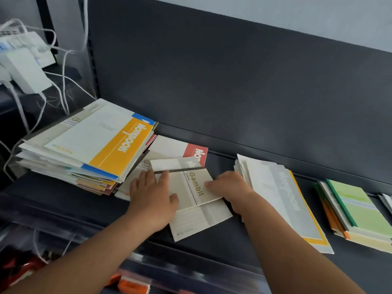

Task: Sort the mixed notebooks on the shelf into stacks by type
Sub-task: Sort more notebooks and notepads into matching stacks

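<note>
A beige "Gambit" notebook (191, 187) lies mid-shelf on top of other beige notebooks (201, 219). My left hand (151, 195) rests flat on its left part, fingers straight. My right hand (230, 187) holds its right edge, thumb on the cover and fingers hidden behind. A tall mixed pile topped by a yellow-banded notebook (101, 143) sits at the left. A red-banded notebook (188, 150) lies behind the beige ones. To the right is a stack topped by a grey-banded notebook (282, 198), then a green-covered stack (358, 211).
The dark shelf (63, 204) has a back panel (212, 81) close behind the piles. White power adapters and cables (25, 68) hang at the far left. A clear front lip (191, 264) runs along the shelf edge, with orange items below.
</note>
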